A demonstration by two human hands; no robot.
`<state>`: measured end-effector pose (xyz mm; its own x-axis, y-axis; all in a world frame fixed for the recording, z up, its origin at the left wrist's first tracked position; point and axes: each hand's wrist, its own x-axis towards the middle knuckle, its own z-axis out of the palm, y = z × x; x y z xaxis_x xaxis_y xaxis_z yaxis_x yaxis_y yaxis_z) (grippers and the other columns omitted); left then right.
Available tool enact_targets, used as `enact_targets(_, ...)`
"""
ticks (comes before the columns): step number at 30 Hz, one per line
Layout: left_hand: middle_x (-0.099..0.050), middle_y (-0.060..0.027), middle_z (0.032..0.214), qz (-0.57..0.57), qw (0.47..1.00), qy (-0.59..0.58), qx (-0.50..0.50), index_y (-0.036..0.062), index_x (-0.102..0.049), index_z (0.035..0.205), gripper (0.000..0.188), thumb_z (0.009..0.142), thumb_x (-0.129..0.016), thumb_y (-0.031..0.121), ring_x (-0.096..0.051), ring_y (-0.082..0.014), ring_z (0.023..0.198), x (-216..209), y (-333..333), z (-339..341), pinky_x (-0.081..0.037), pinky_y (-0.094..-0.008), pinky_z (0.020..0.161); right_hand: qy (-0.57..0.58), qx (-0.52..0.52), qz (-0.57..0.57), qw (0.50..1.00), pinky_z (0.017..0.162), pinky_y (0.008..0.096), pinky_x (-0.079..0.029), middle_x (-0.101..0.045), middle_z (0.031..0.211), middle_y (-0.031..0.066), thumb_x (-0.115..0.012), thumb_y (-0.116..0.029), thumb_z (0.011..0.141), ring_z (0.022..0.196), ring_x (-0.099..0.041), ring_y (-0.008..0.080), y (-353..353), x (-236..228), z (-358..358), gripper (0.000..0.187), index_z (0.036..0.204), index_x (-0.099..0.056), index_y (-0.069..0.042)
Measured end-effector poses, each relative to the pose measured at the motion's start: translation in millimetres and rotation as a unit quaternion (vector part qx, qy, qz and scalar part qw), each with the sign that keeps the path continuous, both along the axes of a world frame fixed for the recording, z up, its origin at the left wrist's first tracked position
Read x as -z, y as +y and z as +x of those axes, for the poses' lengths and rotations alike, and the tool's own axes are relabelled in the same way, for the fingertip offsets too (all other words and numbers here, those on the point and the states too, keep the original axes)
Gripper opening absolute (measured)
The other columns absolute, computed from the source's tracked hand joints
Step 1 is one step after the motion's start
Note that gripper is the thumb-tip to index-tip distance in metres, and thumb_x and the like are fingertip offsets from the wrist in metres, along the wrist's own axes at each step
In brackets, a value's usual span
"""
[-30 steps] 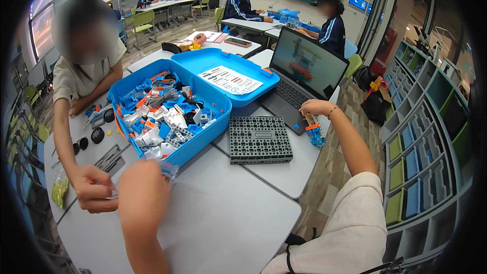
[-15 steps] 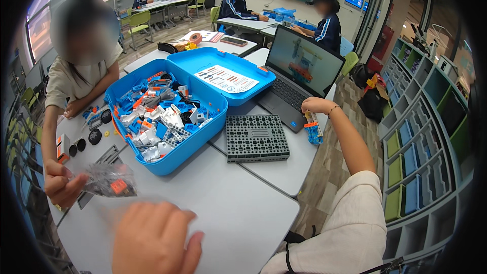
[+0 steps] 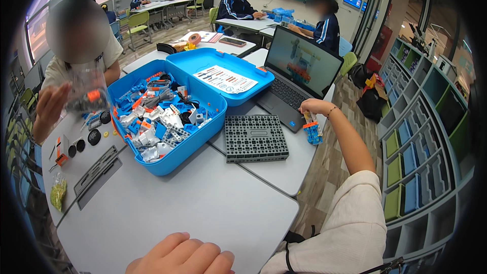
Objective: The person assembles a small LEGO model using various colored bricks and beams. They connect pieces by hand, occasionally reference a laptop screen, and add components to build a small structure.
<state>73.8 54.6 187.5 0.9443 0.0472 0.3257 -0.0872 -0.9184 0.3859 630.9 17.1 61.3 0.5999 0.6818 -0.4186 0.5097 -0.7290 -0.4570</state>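
My right hand (image 3: pixel 313 107) rests at the table's right edge beside the laptop (image 3: pixel 299 73). It grips a small blue and orange brick assembly (image 3: pixel 314 132) that hangs just below the fingers. My left hand (image 3: pixel 182 256) lies on the grey table (image 3: pixel 203 198) at the lower edge, fingers loosely curled and holding nothing. An open blue box (image 3: pixel 167 111) of mixed building parts stands ahead of it. A dark gridded baseplate (image 3: pixel 255 138) lies between the box and my right hand.
A person across the table on the left holds up a clear bag of parts (image 3: pixel 87 91) in one hand. Black wheels (image 3: pixel 86 139) and small parts lie on the left. Other people sit at far tables. Shelves with bins line the right.
My left hand has drawn back from the bag to the lower edge. The person opposite took the clear bag and lifted it off the table. My right hand has hardly moved.
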Motion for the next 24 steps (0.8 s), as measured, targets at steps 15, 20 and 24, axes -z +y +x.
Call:
enact_targets(15, -0.055, -0.0119, 0.076, -0.005, 0.999, -0.052, 0.007, 0.0005, -0.056, 0.086, 0.029, 0.06, -0.064, 0.013, -0.057, -0.0274, 0.071, 2.1, -4.5, 0.9, -0.047, -0.0404, 0.074, 0.029, 0.026, 0.032, 0.999, 0.093, 0.0359, -0.039, -0.059, 0.119, 0.0097, -0.054, -0.021, 0.074, 0.111, -0.051, 0.0212, -1.7, 3.5, -1.8, 0.03, 0.094, -0.064, -0.001)
enact_targets(20, -0.054, -0.0117, 0.075, -0.008, 0.998, -0.06, 0.004, 0.0005, -0.056, 0.085, 0.029, 0.06, -0.064, 0.013, -0.056, -0.0275, 0.07, 2.3, -4.9, -0.1, -0.047, -0.0404, 0.074, 0.04, -0.01, 0.093, 0.995, 0.084, 0.0331, -0.044, -0.062, 0.108, 0.0113, -0.051, -0.022, 0.074, 0.099, -0.056, 0.021, -1.3, -0.7, -12.5, 0.029, 0.091, -0.063, -0.002)
enact_targets(24, -0.053, -0.0112, 0.075, -0.02, 0.999, -0.046, 0.011, 0.001, -0.055, 0.087, 0.03, 0.06, -0.064, 0.011, -0.054, -0.0275, 0.069, 2.2, -3.6, -0.7, -0.046, -0.0394, 0.073, 0.093, -0.041, 0.109, 0.989, 0.089, 0.0351, -0.042, -0.059, 0.117, 0.0109, -0.051, -0.023, 0.073, 0.106, -0.054, 0.0213, 13.9, -11.1, -30.8, 0.034, 0.098, -0.061, -0.002)
